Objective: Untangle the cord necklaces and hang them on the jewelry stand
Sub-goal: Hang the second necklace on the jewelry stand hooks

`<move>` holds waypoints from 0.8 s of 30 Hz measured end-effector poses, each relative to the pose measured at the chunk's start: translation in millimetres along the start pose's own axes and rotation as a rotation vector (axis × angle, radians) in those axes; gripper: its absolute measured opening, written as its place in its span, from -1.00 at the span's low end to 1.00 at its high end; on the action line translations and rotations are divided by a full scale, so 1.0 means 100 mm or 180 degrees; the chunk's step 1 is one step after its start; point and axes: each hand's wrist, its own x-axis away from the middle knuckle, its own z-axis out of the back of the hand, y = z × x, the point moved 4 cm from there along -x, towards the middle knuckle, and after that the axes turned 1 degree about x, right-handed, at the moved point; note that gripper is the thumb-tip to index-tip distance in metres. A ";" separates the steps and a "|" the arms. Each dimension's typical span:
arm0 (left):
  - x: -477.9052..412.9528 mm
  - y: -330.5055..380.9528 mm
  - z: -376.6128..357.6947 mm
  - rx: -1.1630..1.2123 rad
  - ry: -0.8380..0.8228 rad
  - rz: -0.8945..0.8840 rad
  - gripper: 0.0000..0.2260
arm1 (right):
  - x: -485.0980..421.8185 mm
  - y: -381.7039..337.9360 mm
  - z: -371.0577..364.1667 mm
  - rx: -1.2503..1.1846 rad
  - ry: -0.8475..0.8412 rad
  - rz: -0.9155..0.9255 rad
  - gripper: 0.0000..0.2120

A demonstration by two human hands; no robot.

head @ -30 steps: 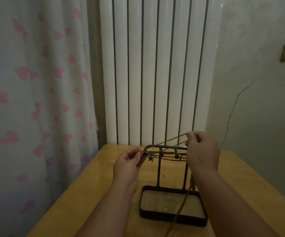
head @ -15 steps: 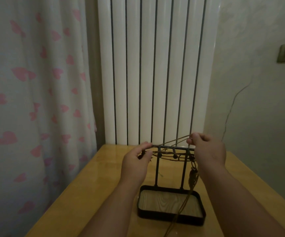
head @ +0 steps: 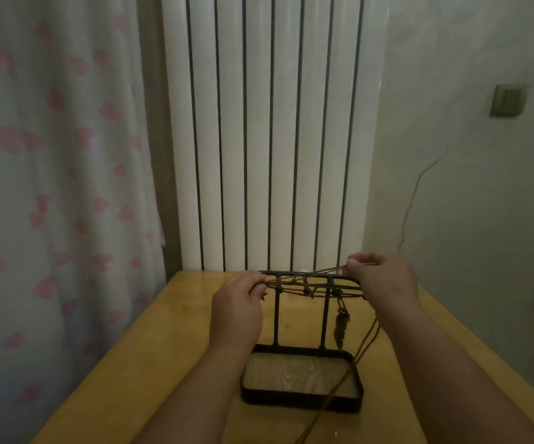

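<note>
A black metal jewelry stand (head: 277, 315) with a wood-grain tray base (head: 301, 374) stands on the wooden table. Brown cord necklaces (head: 310, 283) stretch along its top bar, held taut between both hands. My left hand (head: 238, 310) pinches the cords at the bar's left end. My right hand (head: 384, 283) pinches the cords at the right end, slightly above the bar. A dark feather pendant (head: 340, 328) hangs below the bar on the right. Loose cord (head: 333, 395) trails down across the tray toward me.
The yellow wooden table (head: 150, 363) ends at a white column radiator (head: 269, 139). A curtain with pink hearts (head: 57, 187) hangs on the left. On the right is a grey wall with a switch plate (head: 507, 100) and a thin wire.
Both hands have shifted the cords back over the stand's top bar. The right hand moved outward to the right, uncovering the feather pendant. The star charm is now hidden by the left hand.
</note>
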 end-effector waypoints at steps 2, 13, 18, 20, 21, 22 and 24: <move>0.02 0.00 0.02 -0.0050 0.0035 -0.0026 -0.80 | 0.00 0.03 0.05 0.0308 0.0028 0.0225 -0.95; 0.09 -0.03 0.02 -0.0093 0.0224 0.0027 -0.81 | 0.08 0.46 0.10 -0.0051 0.0153 0.0248 -0.88; 0.09 -0.06 -0.01 -0.0113 0.0158 0.0060 -0.79 | 0.21 0.81 0.13 -0.0488 0.0530 -0.0132 -0.85; 0.14 -0.06 0.00 -0.0337 0.0269 -0.0034 -0.74 | 0.31 0.90 0.05 -0.0313 0.0569 -0.0082 -0.81; 0.19 -0.05 0.00 -0.0488 0.0403 -0.0137 -0.69 | 0.35 0.94 0.00 -0.0173 0.0536 -0.0052 -0.79; 0.27 -0.03 0.01 -0.0607 0.0576 -0.0287 -0.66 | 0.38 0.98 -0.05 -0.0021 0.0470 -0.0022 -0.78; 0.45 0.00 0.00 -0.0656 0.0880 -0.0823 -0.69 | 0.42 1.02 -0.16 0.0258 0.0304 -0.0007 -0.77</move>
